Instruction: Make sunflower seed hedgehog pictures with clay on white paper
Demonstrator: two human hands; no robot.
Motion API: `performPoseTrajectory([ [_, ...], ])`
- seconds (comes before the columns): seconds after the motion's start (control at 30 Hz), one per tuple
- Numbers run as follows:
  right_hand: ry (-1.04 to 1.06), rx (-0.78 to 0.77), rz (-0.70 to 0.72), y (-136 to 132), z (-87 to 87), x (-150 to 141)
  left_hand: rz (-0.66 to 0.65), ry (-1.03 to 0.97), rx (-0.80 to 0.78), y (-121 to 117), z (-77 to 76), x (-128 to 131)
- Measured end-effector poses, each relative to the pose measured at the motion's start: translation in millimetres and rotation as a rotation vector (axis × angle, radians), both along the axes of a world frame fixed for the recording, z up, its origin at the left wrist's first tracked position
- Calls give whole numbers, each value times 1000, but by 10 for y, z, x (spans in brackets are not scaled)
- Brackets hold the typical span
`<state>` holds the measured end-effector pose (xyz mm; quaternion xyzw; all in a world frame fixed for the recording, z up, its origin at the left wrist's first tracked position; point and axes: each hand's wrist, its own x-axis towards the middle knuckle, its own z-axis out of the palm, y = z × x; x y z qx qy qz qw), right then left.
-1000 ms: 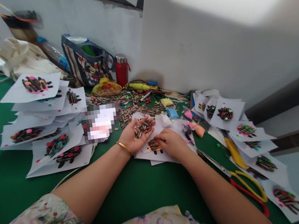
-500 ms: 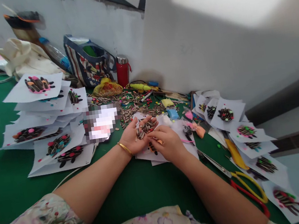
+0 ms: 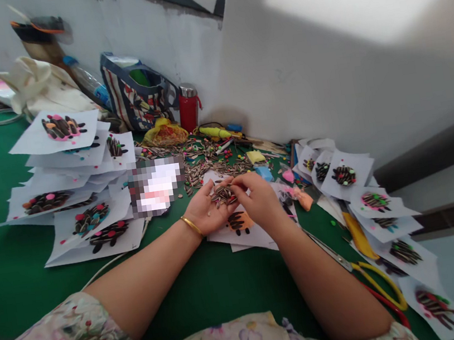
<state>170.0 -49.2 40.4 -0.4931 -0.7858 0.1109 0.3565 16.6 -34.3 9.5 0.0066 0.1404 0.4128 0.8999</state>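
My left hand point(image 3: 211, 210) lies palm up, fingers slightly curled, holding a small heap of striped sunflower seeds point(image 3: 222, 195). A gold bangle point(image 3: 193, 226) circles its wrist. The bent fingers of my right hand point(image 3: 256, 197) are pinched together at the heap's right edge; whatever is between the tips is hidden. Just below both hands, a white sheet point(image 3: 257, 234) carries orange clay point(image 3: 246, 219) with dark seeds pressed into it in a row. Part of that sheet is covered by my hands.
Loose seeds point(image 3: 199, 168) are strewn behind my hands. Finished seed pictures are stacked left point(image 3: 53, 132) and right point(image 3: 344, 176). A phone point(image 3: 156, 188) stands left; clay packets point(image 3: 265, 173) and scissors point(image 3: 350, 265) are on the right. A red flask point(image 3: 189, 110) stands at the wall.
My right hand has moved up and slightly right, from the front of the palm to the right edge of the seed heap. More of the orange clay picture shows below.
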Motion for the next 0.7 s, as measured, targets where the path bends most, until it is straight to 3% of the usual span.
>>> performPoseTrajectory([
  [0.17, 55, -40, -82, 33, -49, 187, 32, 80, 14, -17, 12, -2],
  [0.3, 55, -57, -49, 4, -117, 235, 28, 90, 10, -22, 22, -6],
  [0.47, 160, -149, -38, -44, -139, 181, 20, 89, 12, -19, 24, -2],
  [0.7, 132, -87, -22, -49, -67, 2, -8, 28, 38, 4, -30, 8],
])
